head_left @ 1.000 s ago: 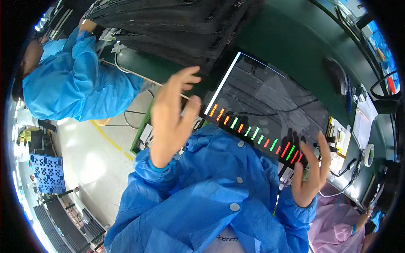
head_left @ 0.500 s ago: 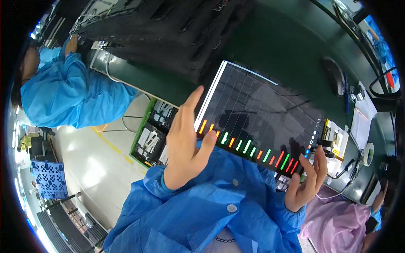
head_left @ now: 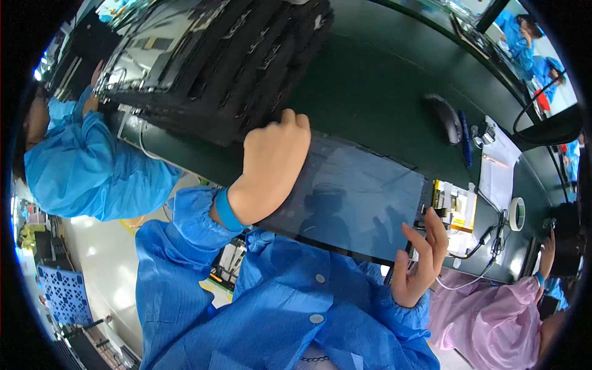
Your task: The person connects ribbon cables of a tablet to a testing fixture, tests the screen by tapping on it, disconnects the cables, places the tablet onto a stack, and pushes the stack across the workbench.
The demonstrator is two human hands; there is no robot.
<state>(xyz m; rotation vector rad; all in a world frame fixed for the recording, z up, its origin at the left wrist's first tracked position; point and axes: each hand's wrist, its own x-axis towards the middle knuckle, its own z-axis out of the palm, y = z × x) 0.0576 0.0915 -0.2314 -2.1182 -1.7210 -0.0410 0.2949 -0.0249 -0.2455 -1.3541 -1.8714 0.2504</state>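
A flat dark display panel [head_left: 361,200] lies at a slant in front of my body, its glossy screen now unlit and showing reflections. My left hand [head_left: 276,163], with a blue band at the wrist, is at the panel's upper left side. Its fingers are curled under, and what they hold is hidden. At the lower right corner of the panel is my right hand [head_left: 421,259], thumb and fingers apart and bent, close to the edge. Whether it touches the panel is unclear.
Black slabs [head_left: 228,68] are stacked at the upper left. Right of the panel are a yellow-edged box [head_left: 455,203], a black mouse [head_left: 444,117], a blue pen [head_left: 465,139], cables and a tape roll [head_left: 517,214]. Co-workers sit on both sides.
The panel's lit bars and coloured text have gone dark. My left hand has moved up to the panel's upper left and curled its fingers. The view has shifted.
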